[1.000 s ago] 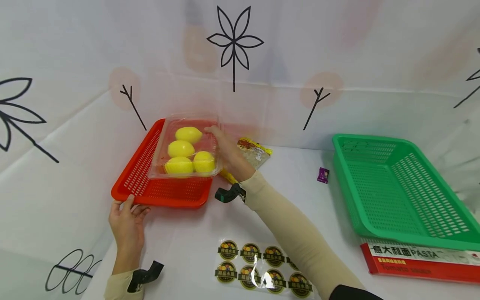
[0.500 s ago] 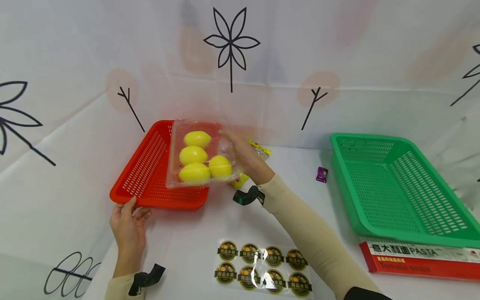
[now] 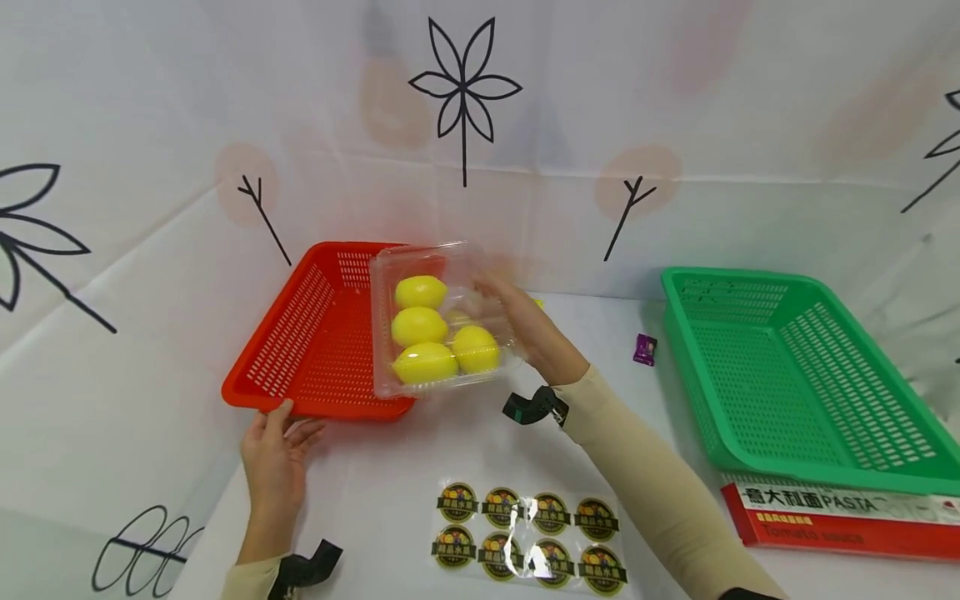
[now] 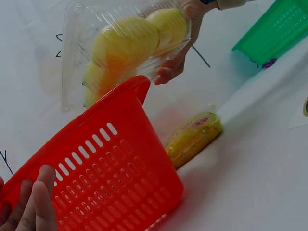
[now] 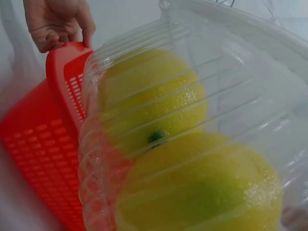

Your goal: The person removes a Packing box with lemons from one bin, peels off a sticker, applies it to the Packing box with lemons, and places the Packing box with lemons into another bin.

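Worktop, white-covered, carries every object shown. Green basket, well to the right of the grip, lies open and apart from the action; open worktop separates it from the grip. Red basket, just left of the grip, sits with its near rim touched by the left hand, fingers straight against the edge. Clear clamshell box, held off the worktop by the right hand, hangs partly over the red basket's right rim and partly over bare worktop; its long axis runs away from the person, near end tilted slightly down. The grip is closed on the box's right side, fingers curled round the wall. Four lemons lie inside, three in a row along the long axis, one beside the grip. Sticker sheet lies nearer the person than the grip. Pasta box sits below the green basket's near rim. Yellow packet lies beneath the grip, beside the red basket. Purple sweet lies right of the grip.
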Demonstrator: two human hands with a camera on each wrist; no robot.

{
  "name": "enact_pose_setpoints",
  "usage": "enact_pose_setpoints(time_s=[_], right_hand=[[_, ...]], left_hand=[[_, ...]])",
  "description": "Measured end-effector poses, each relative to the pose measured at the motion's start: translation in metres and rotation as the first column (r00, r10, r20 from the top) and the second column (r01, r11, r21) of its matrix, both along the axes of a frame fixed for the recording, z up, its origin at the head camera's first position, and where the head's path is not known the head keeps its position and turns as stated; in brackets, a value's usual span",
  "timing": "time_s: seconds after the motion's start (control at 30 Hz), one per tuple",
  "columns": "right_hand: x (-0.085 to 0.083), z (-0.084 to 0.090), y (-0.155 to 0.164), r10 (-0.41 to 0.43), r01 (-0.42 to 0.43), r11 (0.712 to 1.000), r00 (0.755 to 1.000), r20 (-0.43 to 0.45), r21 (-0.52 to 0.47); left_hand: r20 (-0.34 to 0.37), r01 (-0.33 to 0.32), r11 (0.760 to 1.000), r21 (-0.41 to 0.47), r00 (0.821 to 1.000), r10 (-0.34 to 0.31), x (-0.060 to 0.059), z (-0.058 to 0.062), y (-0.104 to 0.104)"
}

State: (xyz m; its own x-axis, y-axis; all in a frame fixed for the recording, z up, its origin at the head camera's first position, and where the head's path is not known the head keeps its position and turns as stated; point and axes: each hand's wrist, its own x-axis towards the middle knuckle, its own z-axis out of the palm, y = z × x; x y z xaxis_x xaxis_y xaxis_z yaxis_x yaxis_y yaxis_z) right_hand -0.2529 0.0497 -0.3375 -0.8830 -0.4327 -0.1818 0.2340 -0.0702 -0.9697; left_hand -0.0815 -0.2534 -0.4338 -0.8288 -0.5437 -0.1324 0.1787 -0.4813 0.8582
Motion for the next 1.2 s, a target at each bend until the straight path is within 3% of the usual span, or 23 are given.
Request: enact_pose_setpoints(time_s=[0.3, 0.5, 0.8, 0.97, 1.1, 1.2], right_hand=[[0.009, -0.005, 0.03, 0.037, -0.036, 0.993, 0.999, -0.006, 0.114], [0.017, -0.012, 0.05, -0.001, -0.005, 0.982, 0.999, 0.033, 0.188], [0.026, -0.026, 0.079, 0.006, -0.015, 0.98, 0.999, 0.045, 0.199], [0.031, -0.036, 0.091, 0.022, -0.036, 0.978, 0.997, 0.068, 0.207], [0.036, -0.045, 0.104, 0.057, -0.063, 0.976, 0.998, 0.031, 0.207], [0.041, -0.053, 0.114, 0.087, -0.082, 0.975, 0.996, -0.016, 0.208]], left_hand=[[-0.004, 0.105, 0.991, -0.084, 0.994, -0.106, 0.004, -0.004, 0.01], [-0.014, 0.184, 0.972, -0.145, 0.982, -0.188, 0.006, -0.008, 0.013], [-0.029, 0.285, 0.945, -0.158, 0.956, -0.293, 0.007, -0.01, 0.014], [-0.029, 0.305, 0.936, -0.177, 0.949, -0.315, 0.008, -0.01, 0.015], [-0.018, 0.357, 0.911, -0.208, 0.929, -0.369, 0.007, -0.01, 0.017], [-0.012, 0.423, 0.874, -0.238, 0.899, -0.438, 0.007, -0.01, 0.018]])
